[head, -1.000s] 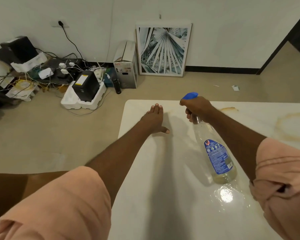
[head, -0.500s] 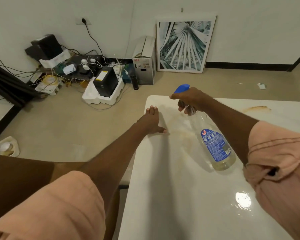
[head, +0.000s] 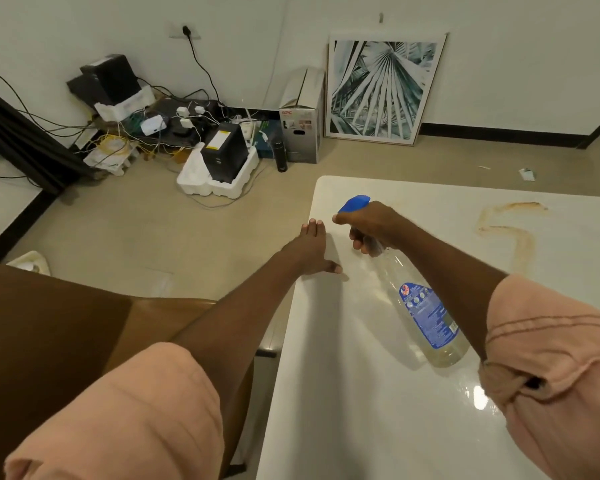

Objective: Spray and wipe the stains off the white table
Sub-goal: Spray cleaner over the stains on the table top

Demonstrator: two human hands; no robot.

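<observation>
At centre frame, near the worktop's (head: 378,410) far left corner: right hand (head: 371,226) wrapped around the neck of a clear spray bottle (head: 426,317), fingers curled at the trigger below the blue spray head (head: 354,203). Bottle tilted, nozzle toward the upper left, base down toward the lower right just above the glossy white surface; contact with the surface cannot be told. Blue label on the body, pale liquid in the lower part. Left hand (head: 309,251) flat on the worktop's left edge, fingers straight and together, thumb spread, holding nothing. Brown curved stain (head: 513,233) at right of frame, well apart from both hands. Upper frame: framed palm-leaf print (head: 378,88) leaning on the wall, cardboard box (head: 300,129) just left of it.
</observation>
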